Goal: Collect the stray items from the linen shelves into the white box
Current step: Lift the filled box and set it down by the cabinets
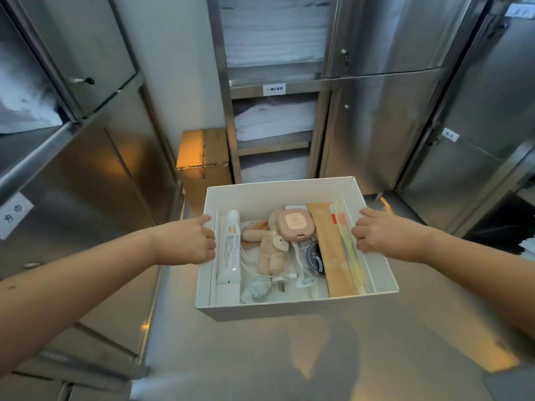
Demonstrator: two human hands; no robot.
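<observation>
White box (289, 309) held above grey floor, open top. Inside, near wall: white cable with plug (278, 282). Left wall: white tube (229, 250). Centre: plush rabbit (273, 253), dark round packet (315, 260). Right wall: tan long packet (333, 250), wrapped toothbrush (348, 246). Toward far wall: pink compact (295, 224).

Beyond box: cardboard carton (202, 154) on floor, open steel shelves (273, 143) stacked with folded white linen (272, 123).

Left hand (188, 241) grips left rim, fingers curled over it. Right hand (385, 235) grips right rim likewise.
</observation>
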